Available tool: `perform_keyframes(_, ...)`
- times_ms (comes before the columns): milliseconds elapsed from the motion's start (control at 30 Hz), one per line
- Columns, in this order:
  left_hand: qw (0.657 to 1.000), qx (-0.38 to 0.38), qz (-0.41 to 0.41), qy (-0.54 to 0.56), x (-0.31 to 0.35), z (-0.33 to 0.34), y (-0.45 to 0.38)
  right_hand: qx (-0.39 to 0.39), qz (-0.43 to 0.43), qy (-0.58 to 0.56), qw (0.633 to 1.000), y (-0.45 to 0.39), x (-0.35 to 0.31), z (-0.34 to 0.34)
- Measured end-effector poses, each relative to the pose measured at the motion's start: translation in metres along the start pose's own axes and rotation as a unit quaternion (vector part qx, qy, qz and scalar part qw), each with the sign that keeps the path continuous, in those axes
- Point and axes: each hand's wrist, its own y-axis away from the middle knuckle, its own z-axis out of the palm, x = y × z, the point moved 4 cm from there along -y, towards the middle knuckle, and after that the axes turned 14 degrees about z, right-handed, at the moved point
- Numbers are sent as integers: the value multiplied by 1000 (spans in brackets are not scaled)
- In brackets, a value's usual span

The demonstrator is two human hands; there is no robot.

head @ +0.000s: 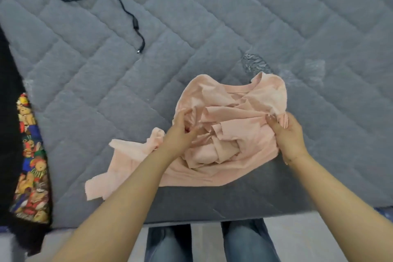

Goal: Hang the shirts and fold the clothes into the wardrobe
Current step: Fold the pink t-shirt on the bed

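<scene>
Both grips, left hand (180, 132) and right hand (287, 132), pinch the crumpled pink shirt (223, 125), neckline pointing away, sleeve trailing left.

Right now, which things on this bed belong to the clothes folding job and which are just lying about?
Job: pink shirt, crumpled, gripped by left hand and right hand; black printed garment at the left edge.
Lying about: black cable; gray quilted mattress beneath.

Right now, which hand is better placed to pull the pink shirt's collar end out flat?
Probably the right hand: it pinches the pink shirt just under the collar flap. The left hand grips the crumpled middle.
</scene>
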Motion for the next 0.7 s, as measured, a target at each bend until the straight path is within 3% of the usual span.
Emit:
perform_keyframes(67, 1000, 8, -8, 27, 30, 42, -11, 35, 10, 51, 998, -16, -6, -48)
perform_keyframes(133, 993, 116, 17, 1, 54, 58, -22, 84, 8, 134, 987, -25, -13, -80)
perform_keyframes(200, 965, 256, 17, -47, 75, 60, -35, 152, -76, 223, 960, -27, -28, -104)
perform_keyframes(233, 955, 291, 2, -53, 82, 59, -42, 168, -136, 247, 945, -24, -38, -106)
perform_keyframes(300, 965, 258, -43, -31, 86, 59, -61, 164, -223, 268, 923, -23, -53, -94)
perform_keyframes(367, 982, 184, -52, 4, 84, 62, -76, 152, -238, 275, 919, -31, -62, -75)
perform_keyframes(500, 991, 82, 2, 109, 88, 64, -81, 97, -78, 201, 972, -69, -70, -59)
perform_keyframes(600, 975, 98, 28, 196, 90, 52, -71, -57, 29, 91, 994, -82, -70, -60)
perform_keyframes(700, 957, 113, 16, 267, 91, 34, -57, -209, 118, 19, 971, -62, -58, -74)
